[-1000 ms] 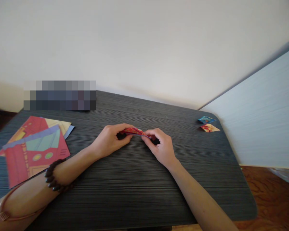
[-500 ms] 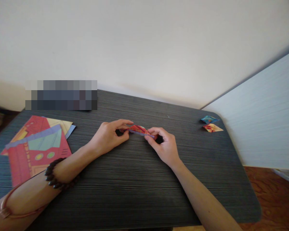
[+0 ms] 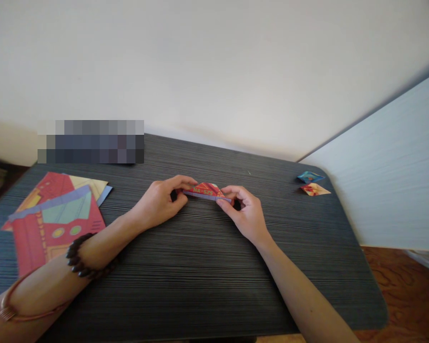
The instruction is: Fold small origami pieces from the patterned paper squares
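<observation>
Between my hands is a small folded piece of red paper [image 3: 204,189] with a purple lower edge and printed lettering across its front. My left hand [image 3: 164,197] pinches its left end between thumb and fingers. The right end is gripped by my right hand [image 3: 243,209], thumb in front and fingers behind. The paper is held just over the dark table [image 3: 186,267], and I cannot tell whether it touches the surface. Its two ends are partly hidden by my fingertips.
Printed paper sheets [image 3: 62,219] overlap at the left beside my forearm. A blue folded paper piece [image 3: 310,177] and a cream-and-red one [image 3: 315,189] lie at the table's right edge. Behind the table rises a wall [image 3: 214,71]; a pale panel [image 3: 396,166] stands on the right.
The folded paper has turned so that its front with the lettering shows more plainly. Both hands keep hold of its ends and have shifted only slightly.
</observation>
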Motion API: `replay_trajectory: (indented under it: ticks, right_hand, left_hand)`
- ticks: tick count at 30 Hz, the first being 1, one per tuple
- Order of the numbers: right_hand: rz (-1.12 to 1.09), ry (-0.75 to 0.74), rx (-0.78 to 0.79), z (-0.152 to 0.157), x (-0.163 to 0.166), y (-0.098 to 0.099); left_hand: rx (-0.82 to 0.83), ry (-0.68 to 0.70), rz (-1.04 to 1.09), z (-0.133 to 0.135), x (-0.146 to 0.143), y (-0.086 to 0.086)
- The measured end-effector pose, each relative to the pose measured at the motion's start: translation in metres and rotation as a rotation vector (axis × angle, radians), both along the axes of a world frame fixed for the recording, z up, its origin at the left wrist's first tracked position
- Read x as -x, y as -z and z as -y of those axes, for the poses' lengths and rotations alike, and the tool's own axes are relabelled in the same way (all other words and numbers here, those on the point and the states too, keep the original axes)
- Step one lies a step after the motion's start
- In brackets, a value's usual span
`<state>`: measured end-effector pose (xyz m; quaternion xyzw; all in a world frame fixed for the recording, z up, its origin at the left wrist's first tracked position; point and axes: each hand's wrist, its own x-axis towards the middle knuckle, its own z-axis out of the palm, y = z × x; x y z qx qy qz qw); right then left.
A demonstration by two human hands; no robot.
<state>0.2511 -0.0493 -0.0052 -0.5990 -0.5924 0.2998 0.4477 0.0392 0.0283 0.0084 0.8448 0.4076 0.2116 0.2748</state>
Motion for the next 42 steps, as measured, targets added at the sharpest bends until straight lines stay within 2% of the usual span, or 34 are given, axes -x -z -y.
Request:
replay_trajectory:
  ticks: [5, 11, 14, 24, 33, 42]
  right_hand:
    - [0.115, -0.01, -0.062, 0.001, 0.006, -0.002]
    - [0.124, -0.023, -0.112, 0.003, 0.009, -0.001]
    - [0.111, -0.042, -0.149, 0.003, 0.009, -0.002]
    - [0.129, -0.043, -0.154, 0.002, 0.011, -0.001]
    - [0.22, -0.12, -0.209, 0.004, 0.011, 0.003]
    - [0.244, -0.134, -0.25, 0.004, 0.01, 0.002]
  left_hand:
    - [-0.115, 0.115, 0.074, 0.007, -0.005, -0.004]
    - [-0.081, 0.186, 0.243, 0.009, -0.008, 0.005]
    - [-0.089, 0.218, 0.263, 0.009, -0.008, 0.005]
    - [-0.055, 0.188, 0.207, 0.007, -0.005, 0.006]
    - [-0.151, 0.229, 0.192, 0.01, -0.008, 0.006]
    - [-0.142, 0.243, 0.186, 0.011, -0.007, 0.007]
